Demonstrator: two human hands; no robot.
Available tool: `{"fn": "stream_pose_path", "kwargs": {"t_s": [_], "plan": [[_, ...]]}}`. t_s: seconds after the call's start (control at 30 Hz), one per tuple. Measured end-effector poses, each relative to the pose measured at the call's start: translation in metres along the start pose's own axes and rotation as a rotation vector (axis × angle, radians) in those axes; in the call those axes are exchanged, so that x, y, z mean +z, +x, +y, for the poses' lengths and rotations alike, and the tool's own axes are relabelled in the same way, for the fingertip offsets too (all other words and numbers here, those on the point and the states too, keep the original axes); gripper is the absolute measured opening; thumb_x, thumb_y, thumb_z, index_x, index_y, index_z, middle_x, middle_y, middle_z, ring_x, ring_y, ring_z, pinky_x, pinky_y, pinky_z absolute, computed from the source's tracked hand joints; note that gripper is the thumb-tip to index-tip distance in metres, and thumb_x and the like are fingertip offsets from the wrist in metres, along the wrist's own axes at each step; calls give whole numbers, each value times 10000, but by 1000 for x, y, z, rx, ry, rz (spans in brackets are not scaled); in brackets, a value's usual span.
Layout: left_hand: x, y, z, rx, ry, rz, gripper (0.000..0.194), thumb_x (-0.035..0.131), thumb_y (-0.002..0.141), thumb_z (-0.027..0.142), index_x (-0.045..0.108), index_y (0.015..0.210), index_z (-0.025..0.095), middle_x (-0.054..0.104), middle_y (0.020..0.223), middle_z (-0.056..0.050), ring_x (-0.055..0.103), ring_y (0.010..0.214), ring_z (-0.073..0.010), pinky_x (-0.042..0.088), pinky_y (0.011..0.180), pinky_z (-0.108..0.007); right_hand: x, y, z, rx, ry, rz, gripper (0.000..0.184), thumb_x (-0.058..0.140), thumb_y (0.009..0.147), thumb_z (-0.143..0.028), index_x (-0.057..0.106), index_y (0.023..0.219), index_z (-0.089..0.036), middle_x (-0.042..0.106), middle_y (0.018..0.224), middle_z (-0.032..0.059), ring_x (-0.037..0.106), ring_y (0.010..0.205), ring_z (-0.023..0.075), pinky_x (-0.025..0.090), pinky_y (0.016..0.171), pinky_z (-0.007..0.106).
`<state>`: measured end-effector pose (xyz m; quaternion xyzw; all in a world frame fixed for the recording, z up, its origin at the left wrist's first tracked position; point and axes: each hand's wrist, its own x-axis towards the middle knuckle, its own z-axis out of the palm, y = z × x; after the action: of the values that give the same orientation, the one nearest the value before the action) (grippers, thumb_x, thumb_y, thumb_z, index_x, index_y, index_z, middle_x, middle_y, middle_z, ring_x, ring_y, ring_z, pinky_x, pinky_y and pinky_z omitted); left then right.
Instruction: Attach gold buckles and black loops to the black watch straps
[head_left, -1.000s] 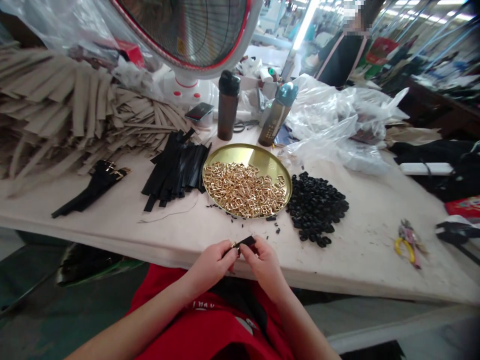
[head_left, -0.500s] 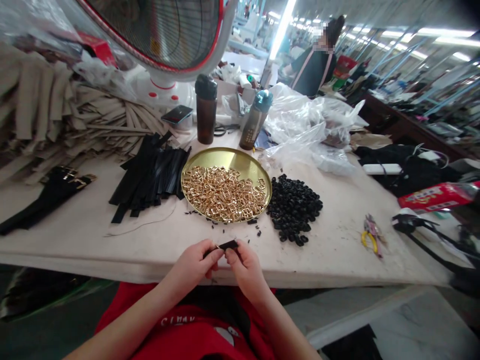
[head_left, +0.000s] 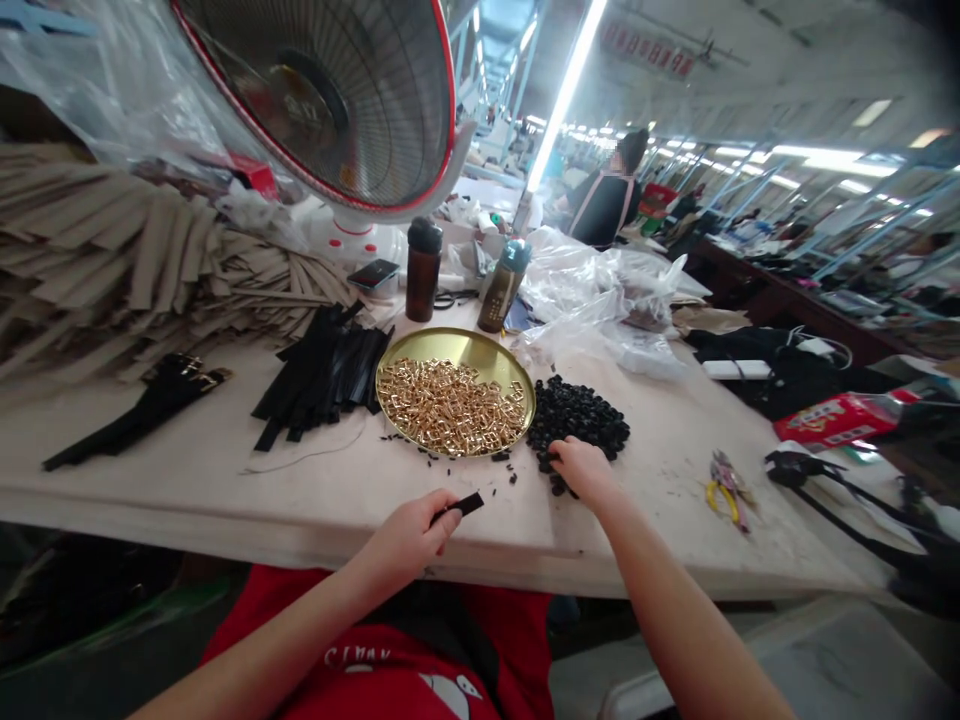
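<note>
My left hand is closed around a short black strap, whose free end sticks out to the right over the table's front part. My right hand reaches into the near left side of a pile of small black loops. Its fingertips are pinched together among the loops; the exact piece between them is partly hidden. Just left of that pile, a round gold tray holds many gold buckles. Small black bits lie scattered along the tray's near edge.
Black strips lie left of the tray, with buckled black straps farther left. Beige strips are heaped behind. Two bottles and a fan stand at the back. Yellow-handled pliers lie to the right; another person is beyond.
My right hand has let go of the strap and moved right and forward to the black pile. My left hand keeps the strap near the table's front. The camera view has tilted up.
</note>
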<state>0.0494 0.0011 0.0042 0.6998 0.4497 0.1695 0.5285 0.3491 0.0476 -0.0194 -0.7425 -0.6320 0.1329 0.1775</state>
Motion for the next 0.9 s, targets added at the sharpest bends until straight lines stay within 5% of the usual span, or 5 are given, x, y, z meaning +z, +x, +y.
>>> {"fn": "stream_pose_path", "kwargs": {"t_s": [0.27, 0.47, 0.63, 0.8, 0.9], "plan": [[-2, -17, 9, 48, 47, 124, 282, 366, 823, 395, 528, 771, 171, 452, 530, 49, 442, 510, -111, 309, 525, -215, -10, -8, -31, -22, 354, 3, 247, 673, 610, -302, 458, 549, -195, 422, 590, -39, 443, 598, 141, 320, 589, 271], [5, -17, 39, 181, 6, 305, 305, 360, 834, 394, 559, 802, 166, 471, 538, 40, 456, 515, -104, 315, 517, -202, 4, -73, -102, -105, 879, -149, 318, 526, 719, -510, 484, 685, -197, 480, 584, -35, 448, 540, 123, 393, 559, 276], [16, -36, 44, 234, 164, 380, 291, 353, 846, 353, 583, 797, 181, 520, 602, 20, 469, 572, -111, 314, 545, -202, 12, -113, -124, -112, 1159, -104, 299, 526, 748, -491, 523, 725, -192, 513, 603, -22, 474, 568, 120, 415, 584, 276], [17, -52, 40, 247, 323, 297, 267, 387, 831, 342, 588, 764, 181, 540, 615, 12, 465, 563, -112, 284, 524, -209, 10, -127, -122, -130, 1183, 13, 224, 643, 693, -394, 572, 728, -184, 552, 601, -28, 503, 575, 118, 413, 593, 263], [15, -54, 41, 246, 331, 234, 269, 391, 824, 334, 600, 751, 180, 524, 581, 18, 445, 540, -111, 274, 504, -207, 11, -131, -122, -125, 1184, -23, 248, 677, 659, -376, 593, 794, -187, 577, 635, -26, 518, 571, 120, 419, 585, 270]]}}
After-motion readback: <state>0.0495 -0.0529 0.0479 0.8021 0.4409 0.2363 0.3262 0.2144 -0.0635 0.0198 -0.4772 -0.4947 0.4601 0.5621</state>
